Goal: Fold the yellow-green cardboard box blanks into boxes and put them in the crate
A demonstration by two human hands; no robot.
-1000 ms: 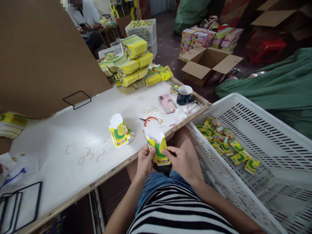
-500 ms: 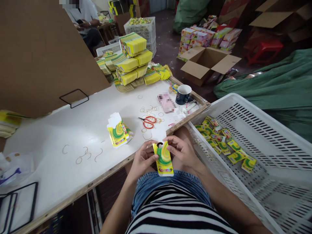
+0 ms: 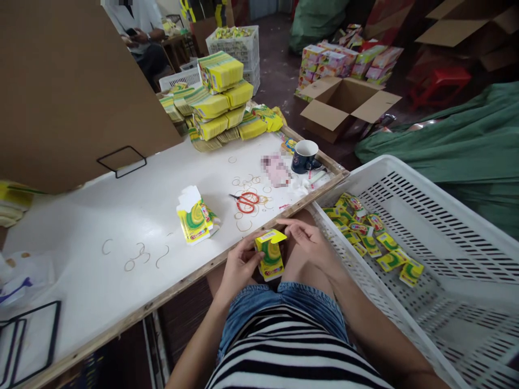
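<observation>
At lower centre, between the counter edge (image 3: 186, 282) and white crate (image 3: 466, 263), the left hand (image 3: 240, 265) grips a yellow box (image 3: 271, 260) — the right hand (image 3: 311, 244) near its flap (image 3: 273, 235), fingers apart.

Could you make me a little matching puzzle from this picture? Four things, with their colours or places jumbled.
1. scissors
2. mug
3. plastic stool
4. carton in the left hand

A. yellow and green
B. lying on the white table, near rubber bands
C. red, beyond the table
D. dark blue outside, white inside

Pairs: 1-B, 2-D, 3-C, 4-A
</observation>
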